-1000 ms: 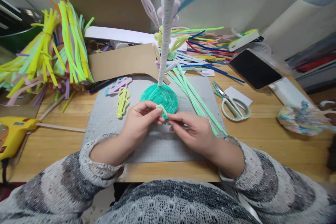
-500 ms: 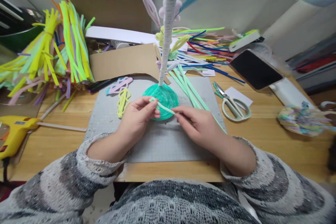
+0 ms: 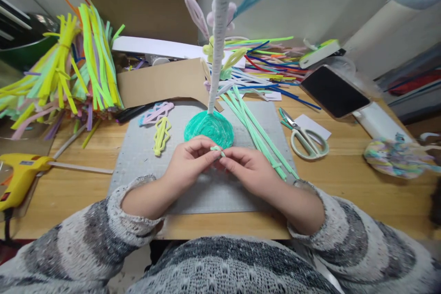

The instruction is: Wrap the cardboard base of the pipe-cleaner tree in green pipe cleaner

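Between my two hands is a pale green pipe cleaner (image 3: 217,149), bent into a small bunch. My left hand (image 3: 191,158) pinches its left side with thumb and forefinger. From the right, my right hand (image 3: 248,165) pinches the other side, fingertips almost touching the left ones. Just behind the hands lies a round green coiled base (image 3: 209,128), partly covered by my fingers. A white wrapped stem (image 3: 217,55) rises from it, bearing pastel loops and flowers. Several mint green pipe cleaners (image 3: 253,128) lie beyond my right hand.
Scissors (image 3: 308,140) and a phone (image 3: 335,91) lie on the right. A yellow glue gun (image 3: 22,177) rests at the left, near bundled pipe cleaners (image 3: 62,64). Zigzag yellow and purple pieces (image 3: 161,135) sit on the grey cutting mat (image 3: 196,197). Cardboard (image 3: 161,81) stands behind.
My right hand has moved left to meet my left hand, which shifted slightly right and nearer me. The pipe cleaner, earlier stretched between them, is now folded up small at the fingertips.
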Tool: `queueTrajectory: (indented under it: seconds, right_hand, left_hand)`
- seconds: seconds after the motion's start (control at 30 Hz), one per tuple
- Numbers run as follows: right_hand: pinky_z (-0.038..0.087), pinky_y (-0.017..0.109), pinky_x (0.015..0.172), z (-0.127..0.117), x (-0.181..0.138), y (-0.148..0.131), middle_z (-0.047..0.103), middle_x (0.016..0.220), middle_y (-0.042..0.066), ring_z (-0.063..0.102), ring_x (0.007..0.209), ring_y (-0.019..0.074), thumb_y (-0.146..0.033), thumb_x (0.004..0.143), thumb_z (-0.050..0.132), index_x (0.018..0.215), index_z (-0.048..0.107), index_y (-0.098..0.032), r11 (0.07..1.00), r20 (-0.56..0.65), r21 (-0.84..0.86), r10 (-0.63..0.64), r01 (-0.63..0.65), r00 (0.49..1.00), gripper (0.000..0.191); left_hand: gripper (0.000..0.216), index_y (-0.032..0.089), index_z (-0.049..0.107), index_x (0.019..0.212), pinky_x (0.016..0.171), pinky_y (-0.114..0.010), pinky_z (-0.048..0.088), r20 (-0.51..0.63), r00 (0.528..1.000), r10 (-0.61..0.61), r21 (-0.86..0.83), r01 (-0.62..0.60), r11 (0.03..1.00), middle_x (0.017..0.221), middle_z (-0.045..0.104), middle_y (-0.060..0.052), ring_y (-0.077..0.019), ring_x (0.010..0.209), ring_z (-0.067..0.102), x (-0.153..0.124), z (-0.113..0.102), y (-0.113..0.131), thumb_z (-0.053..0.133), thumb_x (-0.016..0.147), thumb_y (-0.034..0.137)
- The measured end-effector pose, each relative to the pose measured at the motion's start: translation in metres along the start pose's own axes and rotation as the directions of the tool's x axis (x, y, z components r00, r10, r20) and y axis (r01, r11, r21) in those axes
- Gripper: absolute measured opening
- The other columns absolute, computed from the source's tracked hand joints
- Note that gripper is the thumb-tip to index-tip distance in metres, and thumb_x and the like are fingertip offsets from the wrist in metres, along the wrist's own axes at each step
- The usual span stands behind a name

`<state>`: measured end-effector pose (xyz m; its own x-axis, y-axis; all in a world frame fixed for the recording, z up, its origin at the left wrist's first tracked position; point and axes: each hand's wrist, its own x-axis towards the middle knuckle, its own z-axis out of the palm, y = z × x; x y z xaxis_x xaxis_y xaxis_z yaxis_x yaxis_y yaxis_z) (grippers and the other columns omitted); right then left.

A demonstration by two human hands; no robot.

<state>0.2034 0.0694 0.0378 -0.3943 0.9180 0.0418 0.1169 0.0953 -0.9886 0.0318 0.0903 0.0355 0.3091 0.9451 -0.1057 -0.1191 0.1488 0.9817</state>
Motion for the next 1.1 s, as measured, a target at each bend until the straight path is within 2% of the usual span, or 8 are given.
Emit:
queueTrajectory:
  seconds: [0.1, 0.2, 0.27, 0.37, 0.67, 0.9, 1.0, 1.1]
  right_hand:
    - [0.050, 0.021, 0.051, 0.0093, -0.0003, 0.0048, 0.068, 0.073, 0.001, 0.063, 0.063, 0.0098, -0.034, 0.090, 0.054, 0.081, 0.065, -0.018, 0.971, 0.023, 0.205, 0.119, -0.121, 0.993, 0.021]
    - [0.042, 0.017, 0.040, 0.0117, 0.0000, 0.0068, 0.067, 0.071, 0.001, 0.062, 0.056, 0.0085, -0.040, 0.090, 0.055, 0.081, 0.062, -0.017, 0.894, 0.109, 0.385, 0.205, -0.231, 0.973, 0.025]
    - [0.038, 0.015, 0.036, 0.0107, 0.0001, 0.0060, 0.065, 0.066, -0.001, 0.061, 0.051, 0.0075, -0.041, 0.089, 0.056, 0.081, 0.060, -0.017, 0.840, 0.150, 0.460, 0.244, -0.286, 0.958, 0.026]
    - [0.036, 0.013, 0.035, 0.0078, 0.0001, 0.0036, 0.064, 0.060, -0.002, 0.060, 0.047, 0.0065, -0.041, 0.087, 0.059, 0.077, 0.058, -0.017, 0.784, 0.160, 0.528, 0.285, -0.326, 0.945, 0.026]
    - [0.036, 0.013, 0.035, 0.0067, 0.0012, 0.0054, 0.068, 0.060, 0.000, 0.062, 0.046, 0.0069, -0.038, 0.084, 0.062, 0.079, 0.061, -0.015, 0.729, 0.175, 0.580, 0.324, -0.363, 0.930, 0.023]
    - [0.033, 0.014, 0.034, 0.0067, 0.0022, 0.0047, 0.065, 0.056, -0.002, 0.058, 0.042, 0.0057, -0.036, 0.085, 0.059, 0.077, 0.060, -0.016, 0.749, 0.128, 0.558, 0.349, -0.358, 0.929, 0.021]
    - [0.033, 0.014, 0.035, 0.0065, 0.0022, 0.0049, 0.064, 0.055, -0.003, 0.057, 0.041, 0.0053, -0.035, 0.086, 0.057, 0.076, 0.058, -0.016, 0.773, 0.107, 0.527, 0.352, -0.353, 0.930, 0.022]
    - [0.033, 0.013, 0.035, 0.0052, 0.0023, 0.0042, 0.063, 0.054, -0.003, 0.056, 0.040, 0.0048, -0.034, 0.086, 0.057, 0.074, 0.058, -0.016, 0.802, 0.109, 0.484, 0.341, -0.350, 0.934, 0.021]
  left_hand:
    - [0.020, 0.016, 0.065, 0.071, 0.043, -0.018, 0.039, 0.017, 1.000, 0.001, -0.042, 0.000, 0.999, 0.073, 0.059, 0.001, -0.0037, 0.049, 0.049, -0.0002, 0.0001, -0.0030, 0.077, 0.071, 0.032]
    - [0.022, 0.016, 0.064, 0.074, 0.042, -0.018, 0.036, 0.088, 0.993, -0.081, -0.139, 0.092, 0.986, 0.062, 0.059, 0.002, -0.0043, 0.044, 0.048, -0.0001, 0.0009, -0.0043, 0.076, 0.072, 0.034]
    - [0.023, 0.016, 0.066, 0.082, 0.044, -0.019, 0.040, 0.132, 0.986, -0.102, -0.168, 0.123, 0.978, 0.060, 0.061, 0.002, -0.0055, 0.045, 0.051, -0.0001, 0.0018, -0.0035, 0.077, 0.072, 0.034]
    - [0.031, 0.017, 0.067, 0.099, 0.052, -0.020, 0.047, 0.123, 0.991, -0.045, -0.189, 0.068, 0.980, 0.064, 0.063, 0.002, -0.0070, 0.051, 0.056, 0.0002, 0.0024, -0.0014, 0.077, 0.073, 0.031]
    - [0.017, 0.018, 0.070, 0.091, 0.059, -0.022, 0.052, 0.011, 0.987, 0.160, 0.026, -0.160, 0.987, 0.076, 0.064, -0.001, -0.0089, 0.063, 0.062, -0.0013, -0.0013, -0.0068, 0.074, 0.076, 0.025]
    - [0.014, 0.019, 0.074, 0.094, 0.068, -0.023, 0.050, 0.031, 0.938, 0.346, 0.331, -0.337, 0.881, 0.081, 0.065, -0.003, -0.0114, 0.076, 0.061, -0.0011, -0.0043, -0.0033, 0.067, 0.082, 0.022]
    - [0.014, 0.019, 0.073, 0.094, 0.065, -0.023, 0.047, 0.036, 0.942, 0.334, 0.346, -0.325, 0.880, 0.079, 0.065, -0.003, -0.0107, 0.073, 0.059, -0.0015, -0.0039, -0.0005, 0.062, 0.085, 0.022]
    - [0.011, 0.018, 0.071, 0.088, 0.060, -0.021, 0.046, 0.016, 0.977, 0.211, 0.186, -0.210, 0.960, 0.079, 0.064, -0.002, -0.0086, 0.064, 0.057, 0.0000, -0.0043, 0.0016, 0.065, 0.083, 0.027]
